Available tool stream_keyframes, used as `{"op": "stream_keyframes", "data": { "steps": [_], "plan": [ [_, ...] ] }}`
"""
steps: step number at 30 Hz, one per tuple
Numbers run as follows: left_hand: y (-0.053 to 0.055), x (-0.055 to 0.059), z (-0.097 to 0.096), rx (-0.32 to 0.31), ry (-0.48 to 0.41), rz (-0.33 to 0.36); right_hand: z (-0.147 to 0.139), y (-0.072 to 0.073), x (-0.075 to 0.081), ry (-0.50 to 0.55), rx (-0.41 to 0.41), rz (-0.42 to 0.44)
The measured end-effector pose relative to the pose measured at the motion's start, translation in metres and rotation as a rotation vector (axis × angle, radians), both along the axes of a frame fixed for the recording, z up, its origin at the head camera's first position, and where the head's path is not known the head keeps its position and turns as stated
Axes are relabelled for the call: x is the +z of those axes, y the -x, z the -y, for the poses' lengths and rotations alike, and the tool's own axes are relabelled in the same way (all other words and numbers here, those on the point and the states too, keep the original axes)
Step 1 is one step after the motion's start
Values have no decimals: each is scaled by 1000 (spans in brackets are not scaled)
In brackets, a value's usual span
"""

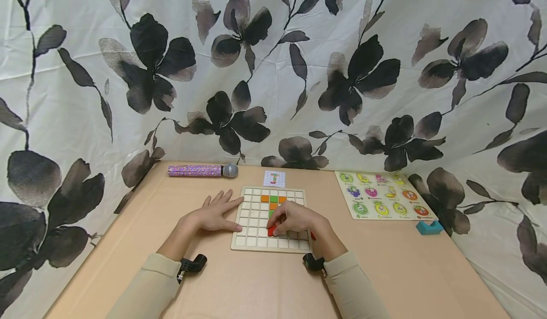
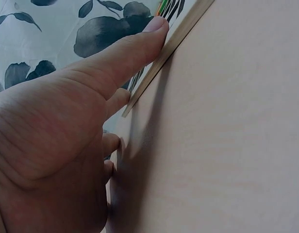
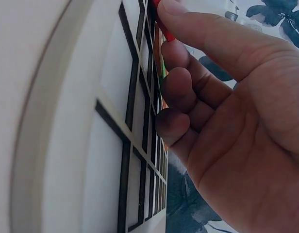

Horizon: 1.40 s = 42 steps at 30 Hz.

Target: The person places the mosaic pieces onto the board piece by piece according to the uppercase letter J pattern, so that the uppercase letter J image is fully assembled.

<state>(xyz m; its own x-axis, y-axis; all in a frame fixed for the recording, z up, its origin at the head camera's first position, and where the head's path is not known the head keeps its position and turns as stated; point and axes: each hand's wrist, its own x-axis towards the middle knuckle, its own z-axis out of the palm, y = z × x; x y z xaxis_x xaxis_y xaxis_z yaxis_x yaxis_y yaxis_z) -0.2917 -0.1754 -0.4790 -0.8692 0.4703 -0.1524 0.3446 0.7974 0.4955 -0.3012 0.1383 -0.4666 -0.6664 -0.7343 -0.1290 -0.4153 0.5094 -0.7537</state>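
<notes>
A pale board (image 1: 249,233) with a grid of white squares lies on the table. Orange tiles (image 1: 265,198) and green tiles (image 1: 273,199) fill several squares in its upper middle. My right hand (image 1: 297,218) is over the board and pinches a red tile (image 1: 271,231) between thumb and fingers, seen also as a red piece (image 3: 165,24) at the top of the right wrist view. My left hand (image 1: 213,214) lies with fingers spread at the board's left edge. Its thumb (image 2: 149,39) touches the board's rim (image 2: 161,63). Another red bit (image 1: 313,236) shows beside my right wrist.
A small card (image 1: 274,179) with a coloured grid pattern lies behind the board. To the back left is a glittery purple microphone (image 1: 201,170). A fruit picture sheet (image 1: 363,212) and a teal block (image 1: 429,228) lie to the right. Floral fabric (image 1: 299,96) hangs behind the table.
</notes>
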Motion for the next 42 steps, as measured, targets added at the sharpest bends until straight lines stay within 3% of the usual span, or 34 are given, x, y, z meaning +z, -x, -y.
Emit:
{"op": "stream_keyframes", "data": {
  "steps": [27,35,42],
  "plan": [
    [-1,0,1,-1,0,-5,1,-2,3,-2,-37,-4],
    [-3,1,1,-1,-3,-8,-20,0,14,107,-192,6],
    [-2,2,0,-5,0,-13,-47,8,21,112,-232,-104]
  ]
}}
